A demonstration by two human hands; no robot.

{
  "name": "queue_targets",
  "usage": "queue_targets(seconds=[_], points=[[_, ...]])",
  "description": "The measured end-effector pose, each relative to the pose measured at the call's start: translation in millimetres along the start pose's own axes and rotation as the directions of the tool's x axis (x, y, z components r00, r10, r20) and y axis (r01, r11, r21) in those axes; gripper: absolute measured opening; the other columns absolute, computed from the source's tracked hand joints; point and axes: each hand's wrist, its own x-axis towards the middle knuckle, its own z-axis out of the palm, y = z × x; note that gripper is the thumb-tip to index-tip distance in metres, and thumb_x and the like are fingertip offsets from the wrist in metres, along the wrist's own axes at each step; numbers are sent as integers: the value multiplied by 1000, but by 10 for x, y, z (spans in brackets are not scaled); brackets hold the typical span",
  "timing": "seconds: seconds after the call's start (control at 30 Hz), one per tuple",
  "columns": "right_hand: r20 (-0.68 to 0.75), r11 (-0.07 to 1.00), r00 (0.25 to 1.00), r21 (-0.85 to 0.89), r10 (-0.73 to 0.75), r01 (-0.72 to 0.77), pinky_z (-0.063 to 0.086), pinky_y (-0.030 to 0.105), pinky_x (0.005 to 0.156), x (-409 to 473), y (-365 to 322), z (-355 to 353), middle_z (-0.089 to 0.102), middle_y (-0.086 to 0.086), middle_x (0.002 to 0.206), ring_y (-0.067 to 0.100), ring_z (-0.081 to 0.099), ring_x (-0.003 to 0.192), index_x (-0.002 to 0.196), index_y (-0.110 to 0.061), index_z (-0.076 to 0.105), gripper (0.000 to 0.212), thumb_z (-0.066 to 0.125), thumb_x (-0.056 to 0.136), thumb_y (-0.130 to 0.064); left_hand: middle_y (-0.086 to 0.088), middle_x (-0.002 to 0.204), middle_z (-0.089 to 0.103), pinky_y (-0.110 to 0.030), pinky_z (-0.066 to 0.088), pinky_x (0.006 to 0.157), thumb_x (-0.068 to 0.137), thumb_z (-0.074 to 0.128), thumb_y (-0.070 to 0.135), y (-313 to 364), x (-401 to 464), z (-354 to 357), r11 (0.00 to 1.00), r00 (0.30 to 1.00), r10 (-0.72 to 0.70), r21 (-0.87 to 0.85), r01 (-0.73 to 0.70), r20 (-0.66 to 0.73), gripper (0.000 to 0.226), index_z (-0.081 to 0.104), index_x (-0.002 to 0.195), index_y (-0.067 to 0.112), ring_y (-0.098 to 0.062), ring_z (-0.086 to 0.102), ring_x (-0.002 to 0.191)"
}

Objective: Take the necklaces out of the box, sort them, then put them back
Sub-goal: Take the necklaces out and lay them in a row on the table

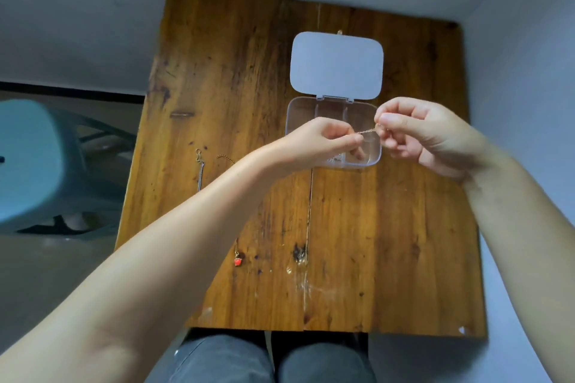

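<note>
A clear plastic box [294,109] with compartments lies open on the wooden table [342,242], its lid [336,65] folded back. Above the box, my left hand [320,140] and my right hand [417,134] each pinch one end of a thin chain necklace [367,131] stretched between them. A small silvery piece [334,160] rests in a near compartment. On the table's left lie a silver necklace [199,169] and a gold chain [225,158], partly hidden by my left forearm. A red pendant [238,260] shows below that forearm.
A pale blue plastic stool [34,162] stands on the floor to the left of the table. Walls close in behind and to the right. My knees [273,361] sit at the table's near edge.
</note>
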Motion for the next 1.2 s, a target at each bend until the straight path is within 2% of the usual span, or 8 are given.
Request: queue_targets(seconds=[0.13, 0.27, 0.37, 0.5, 0.63, 0.77, 0.93, 1.2], points=[[-53, 994, 996, 84, 75, -70, 44, 15, 45, -190, 377, 190, 64, 0, 70, 9, 57, 57, 85, -17, 64, 19, 67, 76, -33, 3, 62, 52, -28, 45, 79, 94, 49, 40, -376, -215, -350, 978, 994, -110, -175, 112, 18, 36, 56, 65, 18, -14, 53, 70], [-242, 950, 951, 287, 194, -121, 45, 18, 43, -333, 899, 736, 67, 2, 69, 12, 61, 54, 83, -12, 56, 10, 56, 92, -15, 3, 57, 41, -34, 43, 74, 91, 54, 42, -702, -308, -564, 942, 974, -226, -252, 222, 14, 39, 52, 56, 24, -12, 40, 56], [-373, 903, 844, 342, 386, -261, 50, 19, 48, -421, 1268, 1292, 72, 7, 77, 14, 67, 59, 91, -10, 57, 9, 54, 95, -17, 8, 51, 44, -29, 45, 67, 89, 57, 42, -866, -310, -617, 943, 947, -320, -102, 318, -6, 38, 52, 57, 22, -7, 42, 48], [-452, 859, 743, 382, 494, -339, 54, 22, 52, -464, 1659, 2001, 72, 3, 90, 14, 72, 67, 97, -18, 54, 3, 51, 96, -19, 6, 56, 49, -19, 37, 51, 90, 56, 38, -977, -211, -608, 897, 951, -285, 316, 310, -122, 38, 51, 56, 22, -5, 48, 51], [-613, 934, 708, 178, 351, -310, 57, 21, 55, -443, 1862, 2416, 70, -3, 90, 6, 69, 68, 99, -24, 51, 5, 50, 96, -20, 0, 72, 56, -22, 40, 53, 92, 54, 35, -1084, -118, -465, 834, 966, -212, 487, 258, -148, 26, 59, 77, 14, -13, 54, 67], [-716, 961, 687, -89, 122, -262, 53, 16, 59, -446, 1940, 2435, 67, -6, 92, 6, 65, 71, 104, -25, 54, 10, 51, 95, -20, 0, 74, 57, -26, 43, 56, 93, 53, 32, -1166, -101, -395, 785, 969, -97, 581, 215, -228, 23, 55, 77, 16, -14, 55, 65], [-553, 823, 823, -523, -131, -220, 41, 5, 74, -518, 2087, 2323, 61, 2, 104, 9, 60, 86, 108, -9, 65, 18, 56, 93, -11, -4, 83, 55, -43, 41, 82, 92, 53, 32, -1251, -100, -424, 642, 989, 77, 765, 47, -125, 23, 50, 76, 16, -26, 53, 87], [-492, 697, 856, -669, -156, -257, 55, 30, 72, -557, 2262, 2267, 65, 4, 94, 20, 62, 88, 103, -13, 69, 18, 67, 86, -14, -10, 102, 57, -43, 38, 86, 90, 56, 33, -1406, -158, -392, 480, 988, 156, 874, -71, -6, 25, 62, 88, 10, -29, 47, 100]])
